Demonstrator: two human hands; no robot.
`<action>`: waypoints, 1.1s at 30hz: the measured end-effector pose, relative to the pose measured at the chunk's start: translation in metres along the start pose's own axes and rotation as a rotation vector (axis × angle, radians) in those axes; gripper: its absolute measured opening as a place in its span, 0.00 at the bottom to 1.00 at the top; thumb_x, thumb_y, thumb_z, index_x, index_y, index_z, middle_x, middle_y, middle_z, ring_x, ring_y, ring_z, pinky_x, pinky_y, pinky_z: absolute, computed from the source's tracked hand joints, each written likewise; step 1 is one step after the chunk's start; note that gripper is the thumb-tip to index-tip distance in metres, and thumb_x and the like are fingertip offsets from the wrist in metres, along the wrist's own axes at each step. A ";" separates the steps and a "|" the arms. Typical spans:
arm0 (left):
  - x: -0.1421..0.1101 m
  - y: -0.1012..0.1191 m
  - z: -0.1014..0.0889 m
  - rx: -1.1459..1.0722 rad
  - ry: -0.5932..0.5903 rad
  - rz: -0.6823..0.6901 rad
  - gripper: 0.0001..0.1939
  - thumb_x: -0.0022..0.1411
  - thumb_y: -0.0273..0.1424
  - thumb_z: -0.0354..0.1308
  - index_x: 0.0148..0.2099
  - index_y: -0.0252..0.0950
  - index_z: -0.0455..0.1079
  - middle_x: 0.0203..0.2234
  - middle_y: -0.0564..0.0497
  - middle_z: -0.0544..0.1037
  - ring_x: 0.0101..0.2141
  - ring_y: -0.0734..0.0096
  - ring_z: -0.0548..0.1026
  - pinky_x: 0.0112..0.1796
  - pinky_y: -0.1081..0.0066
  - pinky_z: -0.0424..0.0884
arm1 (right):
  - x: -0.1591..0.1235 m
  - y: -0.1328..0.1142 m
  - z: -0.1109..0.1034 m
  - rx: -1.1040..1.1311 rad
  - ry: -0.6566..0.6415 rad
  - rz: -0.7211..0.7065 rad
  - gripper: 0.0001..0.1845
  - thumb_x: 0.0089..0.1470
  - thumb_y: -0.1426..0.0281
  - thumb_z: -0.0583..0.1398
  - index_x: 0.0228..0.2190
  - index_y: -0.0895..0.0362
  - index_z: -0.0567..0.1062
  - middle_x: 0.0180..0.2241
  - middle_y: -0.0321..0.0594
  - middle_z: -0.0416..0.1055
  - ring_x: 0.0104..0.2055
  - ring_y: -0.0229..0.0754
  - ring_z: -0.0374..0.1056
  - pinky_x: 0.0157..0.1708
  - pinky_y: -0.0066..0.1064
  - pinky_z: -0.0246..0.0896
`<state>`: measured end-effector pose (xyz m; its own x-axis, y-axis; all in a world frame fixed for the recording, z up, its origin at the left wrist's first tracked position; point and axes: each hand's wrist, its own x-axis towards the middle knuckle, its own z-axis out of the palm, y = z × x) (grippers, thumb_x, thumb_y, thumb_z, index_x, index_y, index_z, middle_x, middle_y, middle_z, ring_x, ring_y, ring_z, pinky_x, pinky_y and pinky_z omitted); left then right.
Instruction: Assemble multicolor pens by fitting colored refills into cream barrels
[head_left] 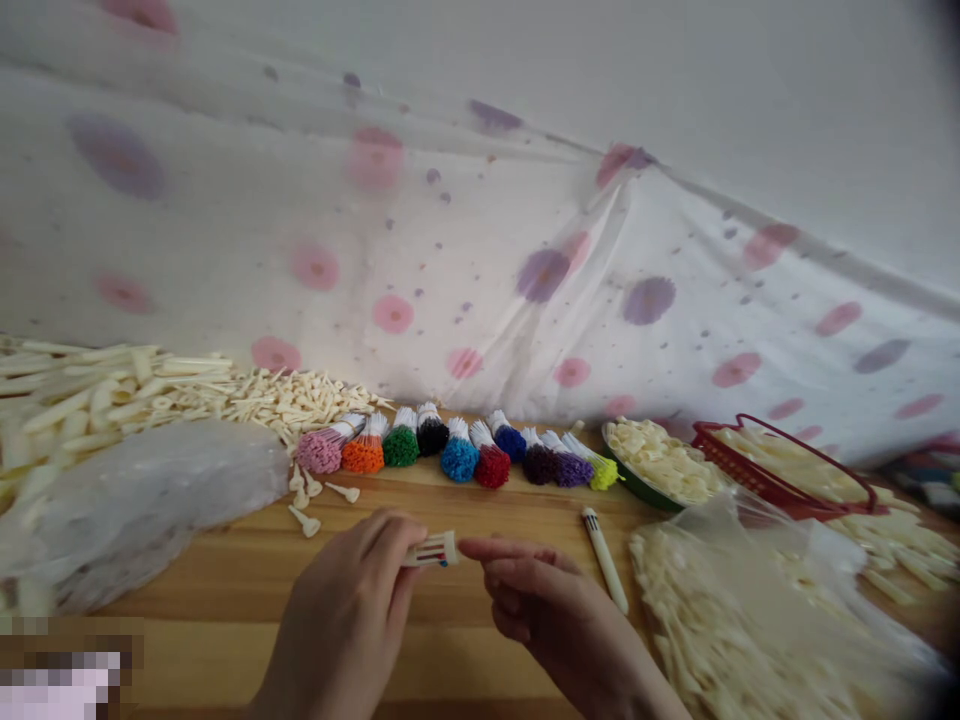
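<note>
My left hand [349,600] is closed around a white multi-colour pen barrel [431,550] with slots along its side. Dark and red strips show in the slots, and a small blue bit sits near its right end. My right hand [547,600] is just right of that end, index finger stretched out and the other fingers curled. Its fingertip is at or very near the barrel's rim; whether they touch I cannot tell. Nothing shows in this hand. To its right, an assembled white multi-colour pen [604,560] lies on the wooden table [450,660].
Bundles of coloured pen refills [459,452] line the table's back. Cream plastic parts [292,400] are heaped at left behind a clear plastic bag [165,490]. At right are a green bowl [637,490], a red basket [795,500] and a bag of cream pieces [720,610].
</note>
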<state>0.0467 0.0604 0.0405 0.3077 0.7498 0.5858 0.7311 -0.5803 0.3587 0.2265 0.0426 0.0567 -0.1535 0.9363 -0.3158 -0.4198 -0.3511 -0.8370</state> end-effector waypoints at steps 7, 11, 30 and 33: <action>0.003 -0.007 0.008 -0.401 -0.220 -0.417 0.02 0.57 0.31 0.54 0.32 0.41 0.63 0.28 0.55 0.77 0.30 0.65 0.77 0.30 0.69 0.69 | 0.020 -0.006 -0.018 -0.226 0.175 -0.166 0.20 0.32 0.63 0.69 0.31 0.60 0.79 0.17 0.30 0.58 0.19 0.30 0.50 0.20 0.25 0.43; 0.007 -0.011 0.010 -0.555 -0.201 -0.523 0.07 0.55 0.36 0.58 0.30 0.41 0.63 0.25 0.54 0.76 0.30 0.63 0.76 0.32 0.68 0.69 | 0.039 -0.007 -0.042 -0.477 0.286 -0.269 0.18 0.34 0.58 0.67 0.25 0.60 0.76 0.17 0.30 0.60 0.19 0.31 0.53 0.20 0.26 0.47; 0.010 -0.022 0.013 -0.632 -0.117 -0.572 0.10 0.50 0.38 0.62 0.28 0.40 0.66 0.21 0.56 0.74 0.24 0.65 0.73 0.26 0.71 0.66 | 0.166 -0.079 -0.096 -1.357 0.728 -0.092 0.15 0.59 0.66 0.56 0.46 0.58 0.69 0.47 0.44 0.67 0.44 0.44 0.67 0.42 0.42 0.65; 0.011 -0.023 0.014 -0.631 -0.108 -0.574 0.10 0.49 0.38 0.62 0.27 0.40 0.66 0.20 0.57 0.74 0.24 0.65 0.73 0.26 0.72 0.66 | 0.175 -0.086 -0.092 -1.434 0.649 0.038 0.16 0.58 0.66 0.57 0.47 0.59 0.68 0.48 0.45 0.67 0.44 0.45 0.68 0.42 0.42 0.66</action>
<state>0.0417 0.0858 0.0286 0.0738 0.9889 0.1290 0.3258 -0.1461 0.9341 0.3187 0.2359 0.0324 0.4090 0.8983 -0.1606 0.7972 -0.4374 -0.4161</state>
